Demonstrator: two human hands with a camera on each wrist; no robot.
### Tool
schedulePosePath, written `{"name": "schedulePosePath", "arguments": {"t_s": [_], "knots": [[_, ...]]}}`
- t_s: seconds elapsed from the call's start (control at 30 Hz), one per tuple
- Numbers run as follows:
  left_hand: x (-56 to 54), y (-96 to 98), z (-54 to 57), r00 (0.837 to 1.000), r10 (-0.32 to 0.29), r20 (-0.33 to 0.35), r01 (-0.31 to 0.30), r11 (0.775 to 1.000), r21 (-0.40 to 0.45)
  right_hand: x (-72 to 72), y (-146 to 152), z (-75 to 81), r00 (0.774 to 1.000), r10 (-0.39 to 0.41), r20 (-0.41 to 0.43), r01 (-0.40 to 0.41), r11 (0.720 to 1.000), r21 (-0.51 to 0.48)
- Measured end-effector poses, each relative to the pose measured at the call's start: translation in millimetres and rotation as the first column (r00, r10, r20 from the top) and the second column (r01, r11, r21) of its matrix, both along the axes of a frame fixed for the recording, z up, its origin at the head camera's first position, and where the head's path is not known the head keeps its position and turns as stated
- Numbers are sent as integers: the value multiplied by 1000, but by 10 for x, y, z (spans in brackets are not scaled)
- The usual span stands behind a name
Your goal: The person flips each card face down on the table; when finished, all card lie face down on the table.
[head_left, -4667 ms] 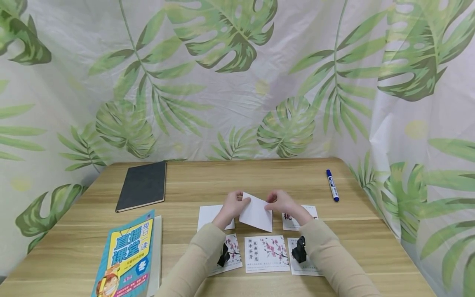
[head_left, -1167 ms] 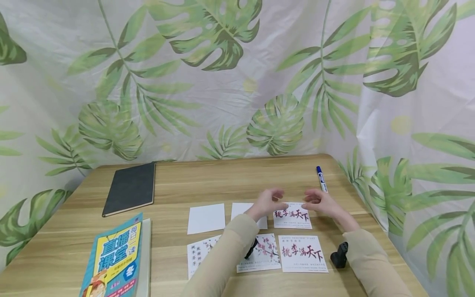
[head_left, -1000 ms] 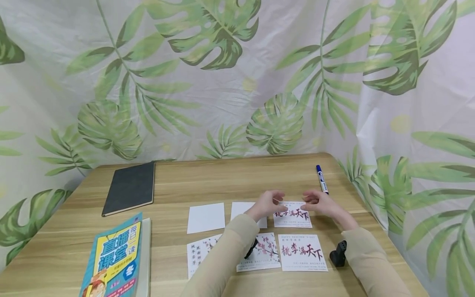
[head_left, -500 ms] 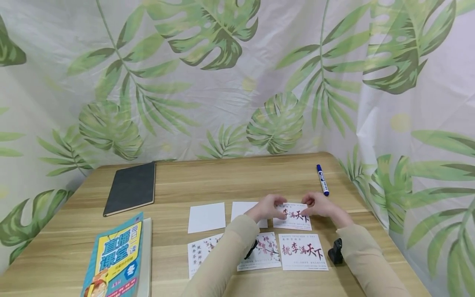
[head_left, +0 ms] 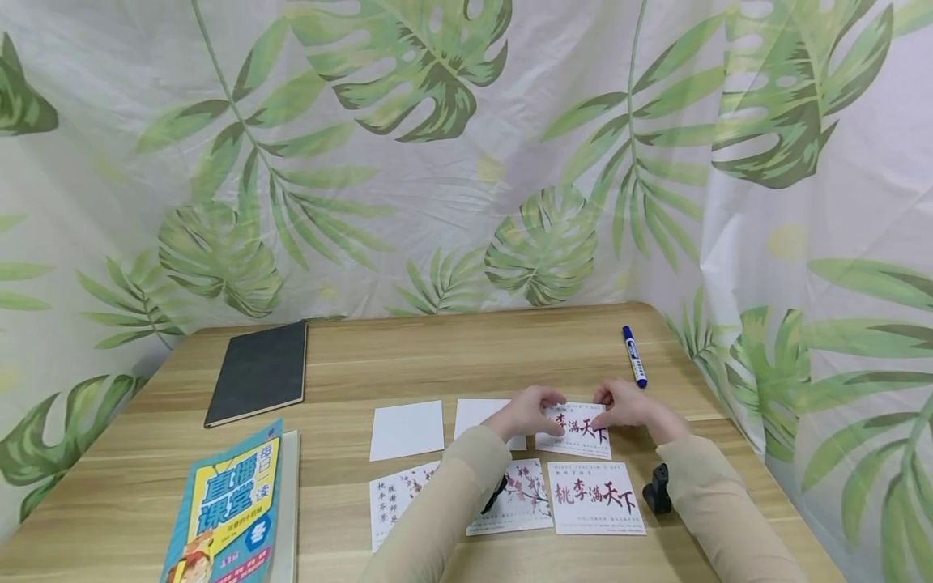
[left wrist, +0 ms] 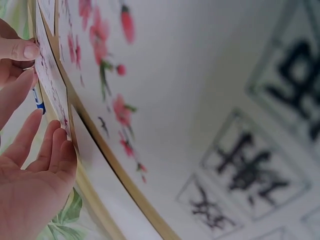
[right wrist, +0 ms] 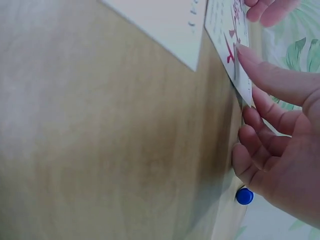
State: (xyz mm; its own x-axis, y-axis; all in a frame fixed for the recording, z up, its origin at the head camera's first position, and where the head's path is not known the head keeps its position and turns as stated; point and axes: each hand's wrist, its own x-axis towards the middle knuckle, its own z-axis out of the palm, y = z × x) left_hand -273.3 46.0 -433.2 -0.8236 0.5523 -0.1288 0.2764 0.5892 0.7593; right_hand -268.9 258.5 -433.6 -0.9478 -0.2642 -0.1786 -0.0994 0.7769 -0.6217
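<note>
Both hands are at a square white card with red Chinese calligraphy (head_left: 579,431), the right one of the far row, which is slightly raised and tilted. My left hand (head_left: 523,413) pinches its left side, thumb over the printed face. Opposite, my right hand (head_left: 632,406) pinches the right side; in the right wrist view its thumb (right wrist: 272,80) lies on the face with fingers behind. Two blank white cards, one far left (head_left: 406,431) and one in the middle (head_left: 481,414), lie alongside, the middle one partly covered by the left hand.
Nearer lie two blossom cards, left (head_left: 389,502) and middle (head_left: 528,494), and another red-calligraphy card (head_left: 596,498). A blue-capped marker (head_left: 634,356) is at far right. A black notebook (head_left: 258,372) and a colourful book (head_left: 226,510) are at left.
Earlier the hands held a blank white card over the middle spot, which now lies flat there. They moved right, then closed on the far-right calligraphy card, which has shifted slightly nearer.
</note>
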Motion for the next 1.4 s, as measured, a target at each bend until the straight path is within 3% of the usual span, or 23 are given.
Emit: {"name": "schedulePosePath", "arguments": {"t_s": [0.17,0.4,0.57,0.7,0.9,1.1,1.23,1.4], "knots": [[5,-1,-9,1000,-4,-14,4,1000,-7,-8,-32,33,997,-38,63,37,999,15],[38,15,-22,998,-32,-53,29,998,-53,-14,-37,32,995,-60,84,60,998,11],[57,39,-10,991,-58,-117,46,993,-107,-26,7,40,984,-102,145,115,990,-81],[62,34,-8,986,-72,-151,57,993,-103,-37,40,41,959,-130,254,192,952,-237],[66,-1,6,986,-62,-157,52,996,-67,-26,46,57,928,-132,349,286,851,-440],[52,-18,-4,985,-42,-169,48,998,33,-6,54,96,933,-50,357,276,737,-618],[46,-29,-23,988,-9,-151,28,992,125,18,53,108,943,-17,332,245,709,-661],[50,-8,-6,993,33,-114,-11,983,182,25,24,105,965,-2,263,184,719,-670]]}}
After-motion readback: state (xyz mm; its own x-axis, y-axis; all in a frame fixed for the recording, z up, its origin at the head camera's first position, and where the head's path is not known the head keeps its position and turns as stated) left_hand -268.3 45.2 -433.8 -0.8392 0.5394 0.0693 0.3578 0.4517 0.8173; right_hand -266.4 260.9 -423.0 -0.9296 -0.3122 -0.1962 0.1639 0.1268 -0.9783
